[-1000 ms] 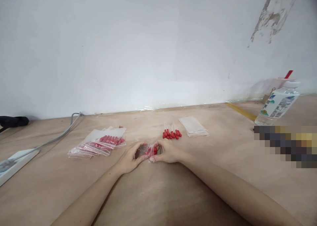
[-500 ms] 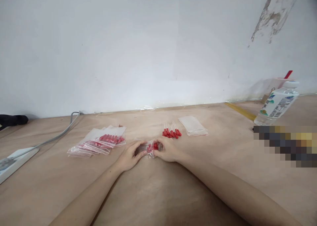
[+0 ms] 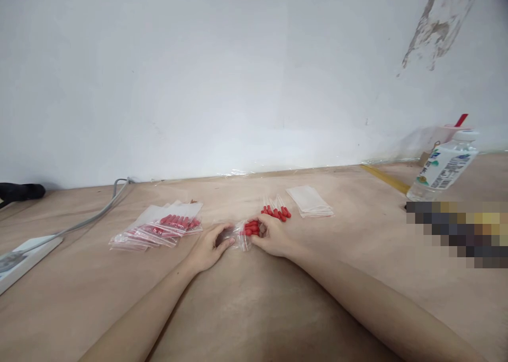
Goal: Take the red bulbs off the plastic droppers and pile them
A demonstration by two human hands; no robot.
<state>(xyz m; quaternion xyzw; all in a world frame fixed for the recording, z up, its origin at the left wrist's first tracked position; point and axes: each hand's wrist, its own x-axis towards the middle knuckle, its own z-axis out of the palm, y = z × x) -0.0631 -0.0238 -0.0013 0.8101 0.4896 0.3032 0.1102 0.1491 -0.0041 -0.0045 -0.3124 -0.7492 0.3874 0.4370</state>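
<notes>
- your hands sit low at the middle of the bench [image 3: 222,195], one on either side of a clear bag [image 3: 240,239], apart from each other.
- your left hand [image 3: 208,248] curves at the bag's left end, thumb and fingertips parted with a gap between them.
- your right hand [image 3: 275,238] curls about the red tips [image 3: 251,228] at the bag's right end, thumb low and fingers above; whether it is clamped on them cannot be told from this view.
- the bag lies between your hands, its pink-lined mouth toward your right one. the red tips sit at that mouth; whether all are inside is too small to make out.
- the step in hand looks like feeding a bunch of red-tipped sticks into this bag.
- the next move seems to call for a steady left side and a gentle right push past the pink line; too much force could crumple the film.
- just beyond your right hand lie loose sticks [image 3: 281,213], red ends toward you, with a stack of flat bags [image 3: 311,202] to their right.
- left of your left hand, filled bags [image 3: 159,229] overlap in a fanned pile, red showing through.
- farther out, a grey cable [image 3: 95,217] crosses the far left and a bottle [image 3: 446,166] stands at the far right.
</notes>
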